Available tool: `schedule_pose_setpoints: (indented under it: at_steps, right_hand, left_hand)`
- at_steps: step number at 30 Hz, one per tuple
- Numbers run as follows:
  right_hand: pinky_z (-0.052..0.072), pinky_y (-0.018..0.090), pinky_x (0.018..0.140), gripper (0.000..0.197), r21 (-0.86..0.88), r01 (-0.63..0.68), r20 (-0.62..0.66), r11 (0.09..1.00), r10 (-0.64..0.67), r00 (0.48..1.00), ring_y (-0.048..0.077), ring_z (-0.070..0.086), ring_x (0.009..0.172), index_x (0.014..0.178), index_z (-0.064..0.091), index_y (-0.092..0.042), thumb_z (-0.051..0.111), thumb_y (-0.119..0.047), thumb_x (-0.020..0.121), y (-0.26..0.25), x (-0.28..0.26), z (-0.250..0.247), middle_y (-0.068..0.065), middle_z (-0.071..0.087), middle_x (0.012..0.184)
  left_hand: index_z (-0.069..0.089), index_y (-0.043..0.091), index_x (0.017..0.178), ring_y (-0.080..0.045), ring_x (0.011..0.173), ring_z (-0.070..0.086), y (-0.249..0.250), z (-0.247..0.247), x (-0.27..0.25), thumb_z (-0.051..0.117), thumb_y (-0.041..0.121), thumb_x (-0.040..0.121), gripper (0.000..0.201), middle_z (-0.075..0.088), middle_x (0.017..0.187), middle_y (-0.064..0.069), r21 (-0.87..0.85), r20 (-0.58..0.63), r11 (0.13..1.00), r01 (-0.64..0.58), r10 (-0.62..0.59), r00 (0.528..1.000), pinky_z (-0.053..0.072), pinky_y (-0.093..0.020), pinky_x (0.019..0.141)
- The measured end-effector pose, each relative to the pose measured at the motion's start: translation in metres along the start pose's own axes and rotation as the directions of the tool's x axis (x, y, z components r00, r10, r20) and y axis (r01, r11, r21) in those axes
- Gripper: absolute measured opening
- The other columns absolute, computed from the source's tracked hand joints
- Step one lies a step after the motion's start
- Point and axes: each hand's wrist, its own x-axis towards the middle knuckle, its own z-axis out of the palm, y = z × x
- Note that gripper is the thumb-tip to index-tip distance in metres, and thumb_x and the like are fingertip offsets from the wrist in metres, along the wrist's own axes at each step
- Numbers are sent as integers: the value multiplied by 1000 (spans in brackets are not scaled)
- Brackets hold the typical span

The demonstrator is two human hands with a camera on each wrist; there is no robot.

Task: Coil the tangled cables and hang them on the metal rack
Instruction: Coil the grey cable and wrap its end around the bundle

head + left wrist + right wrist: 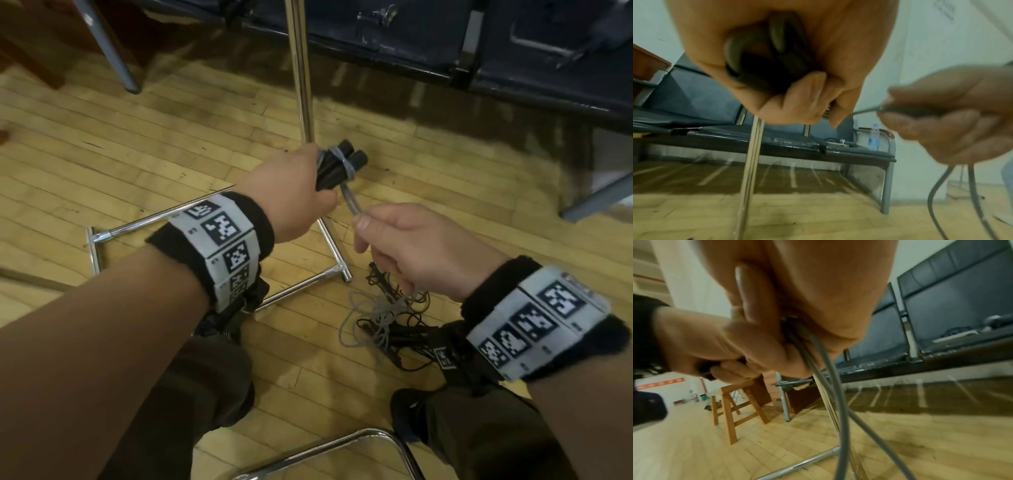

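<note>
My left hand [318,192] grips a pair of black handles [342,164] with grey cable [351,202] wound round their upper ends. From the wrap a doubled grey strand runs down to my right hand [366,229], which pinches it between thumb and fingers. The strand goes on through that hand to a tangle of grey and black cables [387,318] on the floor. The left wrist view shows the handles [760,53] in my palm. The right wrist view shows grey cable [826,369] hanging below my right hand [797,321]. The chrome rack pole [303,78] rises just behind the handles.
The rack's chrome base frame [329,240] lies on the wooden floor under my hands. Dark bench seats [513,68] run along the back, with a water bottle [873,137] on them. A wooden stool [731,410] stands far left. A chrome chair tube [342,445] curves near my knees.
</note>
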Motion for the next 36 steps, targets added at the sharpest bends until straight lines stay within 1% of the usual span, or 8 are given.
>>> schedule_pose_setpoints:
  at_steps: [9, 13, 16, 19, 22, 27, 31, 36]
  right_hand:
    - [42, 24, 50, 27, -61, 189, -141, 980, -196, 970, 6, 49, 46, 73, 69, -16, 71, -34, 94, 3, -5, -20, -7, 57, 51]
    - [48, 18, 61, 25, 88, 147, -222, 985, -124, 967, 3, 60, 58, 75, 71, -12, 75, -31, 91, 18, -5, -34, -12, 68, 64]
    - [50, 38, 69, 34, 353, 101, -228, 930, -19, 974, 26, 59, 71, 76, 71, -11, 74, -45, 80, 25, -6, -38, 11, 67, 76]
    - [48, 43, 72, 37, 446, 45, -208, 894, 55, 976, 32, 53, 79, 85, 74, -15, 67, -51, 86, 26, -8, -36, 24, 62, 88]
    - [52, 31, 62, 39, 338, -48, -161, 940, 107, 981, 28, 49, 65, 86, 66, -14, 47, -41, 107, 26, -5, -26, 12, 52, 74]
    - [42, 35, 56, 59, 55, -107, -34, 993, 109, 993, 10, 44, 49, 80, 66, -11, 36, -55, 106, 14, -2, 3, -11, 45, 51]
    - [39, 17, 46, 41, -201, 67, -25, 977, -73, 997, 2, 48, 48, 82, 69, -20, 48, -51, 99, -3, -8, 3, -16, 50, 52]
    - [36, 21, 48, 34, -198, 178, -123, 964, -205, 971, 6, 47, 50, 75, 70, -17, 59, -39, 98, -2, -13, -16, -8, 51, 53]
  left_hand:
    - [46, 27, 103, -7, 64, 47, 33, 27, -24, 57, 29, 104, 11, 53, 80, 7, 317, 433, 896, -312, 156, 888, 31, -24, 51]
    - [40, 32, 104, -4, 63, 47, 41, 26, -28, 60, 39, 102, 22, 49, 77, 9, 173, 381, 881, -440, 352, 855, 35, -25, 52]
    - [44, 38, 104, -6, 68, 58, 43, 18, -27, 61, 44, 102, 18, 60, 81, 9, 31, 299, 903, -428, 400, 866, 47, -29, 58]
    - [46, 40, 92, -1, 60, 56, 43, 13, -24, 61, 45, 102, 19, 60, 76, 10, -56, 207, 924, -377, 381, 901, 37, -17, 52]
    - [47, 40, 90, 7, 64, 58, 42, 10, -20, 63, 37, 101, 20, 59, 75, 9, -172, 95, 935, -310, 329, 940, 41, -9, 50]
    - [52, 33, 100, -5, 62, 56, 18, -5, -1, 62, 35, 100, 10, 59, 81, 7, -28, -64, 999, -33, 31, 997, 37, -16, 47]
    - [51, 23, 106, -12, 68, 53, 11, 12, 0, 57, 30, 102, 11, 56, 85, 3, 235, 87, 972, 18, -39, 995, 37, -29, 54]
    - [49, 27, 109, -7, 63, 44, 26, 30, -15, 55, 29, 105, 7, 49, 80, 7, 333, 321, 927, -172, 60, 945, 28, -25, 50]
